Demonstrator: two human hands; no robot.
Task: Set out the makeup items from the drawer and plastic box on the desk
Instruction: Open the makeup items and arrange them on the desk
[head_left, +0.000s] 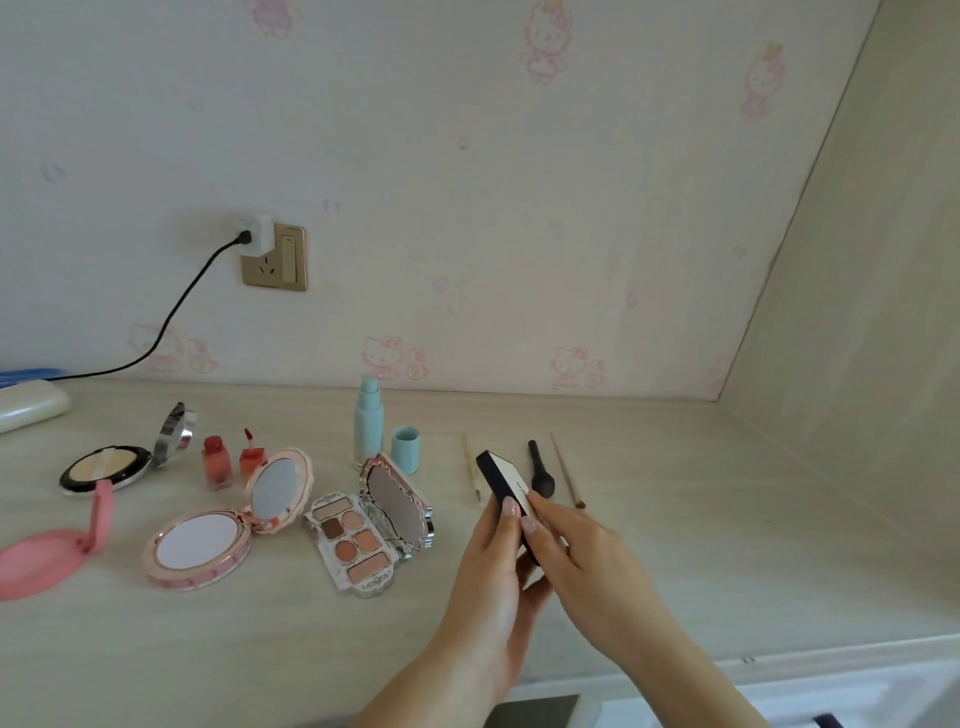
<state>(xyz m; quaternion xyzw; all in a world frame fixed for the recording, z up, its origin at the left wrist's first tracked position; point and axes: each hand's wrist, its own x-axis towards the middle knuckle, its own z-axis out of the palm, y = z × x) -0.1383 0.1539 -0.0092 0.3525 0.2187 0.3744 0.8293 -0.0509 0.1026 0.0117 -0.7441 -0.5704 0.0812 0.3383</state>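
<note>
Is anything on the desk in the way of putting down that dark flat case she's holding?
Nothing visible blocks it. Both hands, left and right, hold the dark case above bare desk. The nearest things, three slim brushes, lie just behind it, and the eyeshadow palette lies to its left.

Soft even daylight — bowed edges

A home bedroom: cartoon-cat wallpaper (395, 356) behind a makeup-strewn desk (675, 545).

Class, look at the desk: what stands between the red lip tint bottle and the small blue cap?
In the head view, the tall blue bottle stands between the red lip tint bottle and blue cap, with the tint's applicator nearer the red one.
</note>
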